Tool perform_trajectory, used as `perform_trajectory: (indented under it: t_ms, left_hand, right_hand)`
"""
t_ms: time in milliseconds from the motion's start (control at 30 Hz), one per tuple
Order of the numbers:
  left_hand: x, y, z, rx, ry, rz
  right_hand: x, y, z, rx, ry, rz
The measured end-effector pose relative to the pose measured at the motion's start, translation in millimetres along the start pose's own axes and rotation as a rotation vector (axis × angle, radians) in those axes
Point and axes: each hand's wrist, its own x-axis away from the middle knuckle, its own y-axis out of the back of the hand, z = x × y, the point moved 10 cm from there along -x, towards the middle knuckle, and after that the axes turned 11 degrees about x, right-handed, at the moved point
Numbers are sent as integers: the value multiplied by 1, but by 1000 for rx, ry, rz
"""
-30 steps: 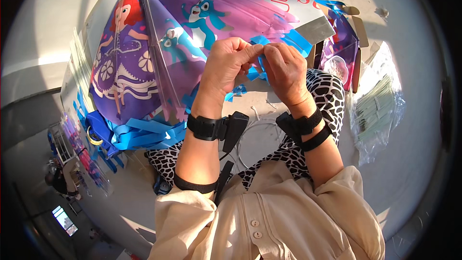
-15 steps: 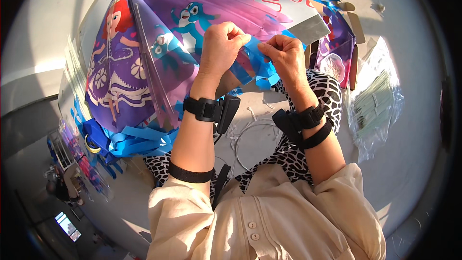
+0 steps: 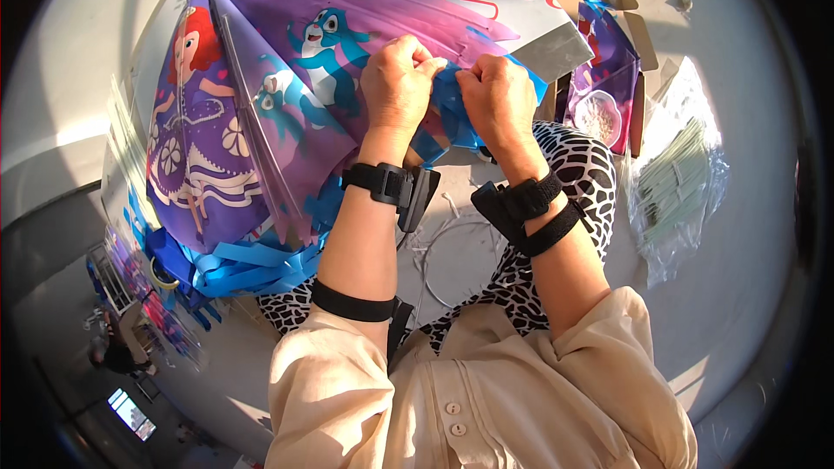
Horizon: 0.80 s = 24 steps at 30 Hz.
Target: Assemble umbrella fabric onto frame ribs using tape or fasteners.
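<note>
A purple kite [image 3: 195, 178] printed with a red-haired figure and blue animals lies folded in front of me. Blue ribbon strips [image 3: 450, 102] hang from its right-hand edge. My left hand [image 3: 398, 91] pinches this edge between thumb and forefinger. Close beside it, my right hand [image 3: 499, 108] is curled closed on the blue ribbon, knuckles up. Between the two hands the ribbon is bunched, and my fingers hide exactly how it joins the kite. More blue ribbons [image 3: 252, 267] spread under the kite's lower left corner.
Beneath the kite is a large pale carton [image 3: 521, 17]. To the right, an opened box [image 3: 647, 43] holds purple sheets and a white dish [image 3: 598, 117] of small pieces. A clear bag of thin pale sticks [image 3: 678, 178] lies farther right. Thin white cord [image 3: 426, 265] loops between my legs.
My right hand has turned and curled more tightly, moving slightly left toward my left hand. The kite has shifted a little left, and the ribbon between my hands is more bunched.
</note>
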Motion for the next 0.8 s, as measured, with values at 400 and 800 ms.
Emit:
perform_trajectory:
  t_ms: [400, 800]
  left_hand:
    - [-13, 21, 16, -91, -41, -144]
    - [10, 58, 10, -18, -90, -280]
  right_hand:
    - [-3, -1, 7, 66, 49, -8]
    - [8, 6, 9, 27, 113, 66]
